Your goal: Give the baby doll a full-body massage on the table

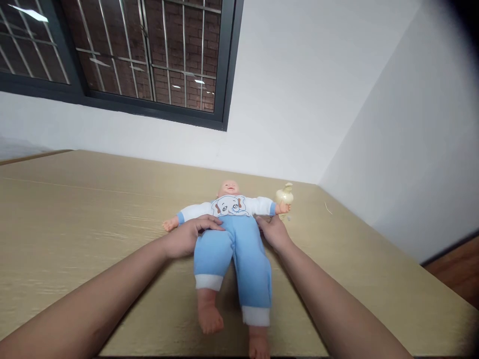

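The doll [235, 222] lies on its back on the table [112, 199], head away and bare feet towards the near edge, arms spread wide. Its trousers [254, 274] are plump tubes of soft blue cloth ending in white cuffs; its top [231, 205] is white, with an elephant's face on the chest. Head and limbs look smooth, like moulded plastic. The left hand [189, 235] grasps one hip, fingers curved over the cloth. The right hand [276, 233] rests against the other side (its fingers are partly hidden, so I cannot tell whether it grips). A glossy cream bulb [284, 196], round with a bent top, stands by the doll's outstretched hand. The table's pale surface is streaked like wood grain; metal bars [164, 45] cross the window.
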A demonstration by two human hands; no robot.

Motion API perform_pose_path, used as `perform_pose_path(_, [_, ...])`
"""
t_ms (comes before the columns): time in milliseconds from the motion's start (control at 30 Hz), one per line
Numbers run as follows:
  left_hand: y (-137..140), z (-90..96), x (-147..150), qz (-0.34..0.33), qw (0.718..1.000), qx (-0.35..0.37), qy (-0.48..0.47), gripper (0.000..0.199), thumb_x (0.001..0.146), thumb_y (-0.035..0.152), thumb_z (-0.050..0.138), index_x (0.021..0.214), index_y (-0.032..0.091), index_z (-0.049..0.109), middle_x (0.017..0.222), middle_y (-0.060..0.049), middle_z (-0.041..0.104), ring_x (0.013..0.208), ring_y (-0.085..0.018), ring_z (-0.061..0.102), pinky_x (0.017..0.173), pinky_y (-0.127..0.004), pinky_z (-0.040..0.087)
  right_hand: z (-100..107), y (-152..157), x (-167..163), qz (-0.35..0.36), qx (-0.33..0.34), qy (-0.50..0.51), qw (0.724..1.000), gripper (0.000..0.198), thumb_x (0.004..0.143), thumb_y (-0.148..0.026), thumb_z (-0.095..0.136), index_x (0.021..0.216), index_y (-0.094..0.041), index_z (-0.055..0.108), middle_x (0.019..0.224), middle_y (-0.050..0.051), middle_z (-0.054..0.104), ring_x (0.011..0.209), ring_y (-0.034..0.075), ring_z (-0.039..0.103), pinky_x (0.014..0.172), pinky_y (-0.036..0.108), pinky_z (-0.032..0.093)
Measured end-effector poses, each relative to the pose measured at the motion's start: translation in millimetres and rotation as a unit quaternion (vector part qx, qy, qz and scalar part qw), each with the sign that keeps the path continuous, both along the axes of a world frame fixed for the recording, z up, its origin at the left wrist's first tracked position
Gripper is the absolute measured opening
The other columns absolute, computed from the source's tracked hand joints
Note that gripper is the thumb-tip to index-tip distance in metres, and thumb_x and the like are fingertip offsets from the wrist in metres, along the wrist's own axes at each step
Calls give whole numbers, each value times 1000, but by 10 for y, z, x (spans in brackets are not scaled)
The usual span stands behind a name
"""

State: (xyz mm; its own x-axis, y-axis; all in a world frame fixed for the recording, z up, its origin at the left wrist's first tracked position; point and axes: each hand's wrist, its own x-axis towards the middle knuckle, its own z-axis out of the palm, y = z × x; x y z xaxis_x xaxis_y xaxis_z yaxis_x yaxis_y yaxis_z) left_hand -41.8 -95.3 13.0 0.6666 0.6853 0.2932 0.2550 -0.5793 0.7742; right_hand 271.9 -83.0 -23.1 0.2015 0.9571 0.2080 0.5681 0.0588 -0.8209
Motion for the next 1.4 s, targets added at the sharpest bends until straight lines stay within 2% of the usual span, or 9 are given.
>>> perform_pose_path(133, [3,-24,18,36,999,26,-16,35,80,29,71,114,25,71,131,-9,60,123,-28,56,106,-42,43,63,-69,0,38,-59,-88,994,40,82,-47,62,109,-18,68,101,10,73,91,27,68,81,37,51])
perform_pose_path(267, [82,-83,-39,39,998,38,-41,34,80,28,70,114,23,69,128,-9,63,121,-27,57,106,-41,43,190,-245,-147,174,-17,-112,978,33,83,-34,61,113,-22,67,99,6,73,89,24,67,82,38,51])
perform_pose_path(400, [187,-157,-139,91,994,5,-62,32,81,30,68,112,21,68,124,-8,66,116,-27,60,103,-41,45,256,-384,-320,250,45,-136,958,57,80,-31,66,136,-25,53,124,10,66,109,29,62,93,44,50])
perform_pose_path(600, [216,-74,-218,83,995,-40,-42,32,78,34,69,106,18,68,117,-9,68,111,-29,61,98,-43,47,136,-484,-496,221,112,-257,934,98,75,-42,74,156,-30,19,163,15,11,145,43,24,109,62,33])
perform_pose_path(700, [175,15,-235,58,998,-1,0,35,78,33,69,111,20,68,123,-9,64,119,-29,57,106,-43,41,133,-523,-551,267,205,-300,893,87,77,-40,70,153,-27,28,158,13,30,147,40,22,114,61,29])
perform_pose_path(800, [146,49,-253,48,997,47,47,48,76,32,72,124,26,64,133,-8,57,127,-29,50,113,-44,34,171,-559,-584,309,263,-314,859,79,76,-39,68,149,-25,38,143,11,53,142,36,35,116,57,29])
perform_pose_path(1033, [173,52,-329,19,996,57,63,58,76,27,72,133,30,58,143,-9,49,135,-29,43,115,-44,30,160,-603,-603,298,264,-332,855,59,83,-39,64,140,-29,52,141,12,55,136,36,45,109,56,40])
perform_pose_path(1267, [221,140,-571,-46,978,-203,6,71,66,26,75,134,27,55,130,-11,62,116,-29,61,93,-40,51,265,-637,-574,304,330,-309,839,49,86,-32,62,134,-29,58,135,9,61,125,27,58,104,42,49])
perform_pose_path(1400, [266,82,-513,56,963,-248,-93,41,66,36,72,105,21,71,113,-10,70,103,-28,65,84,-36,52,323,-689,-597,318,327,-308,835,48,84,-36,62,132,-28,60,135,9,61,124,27,59,103,41,50])
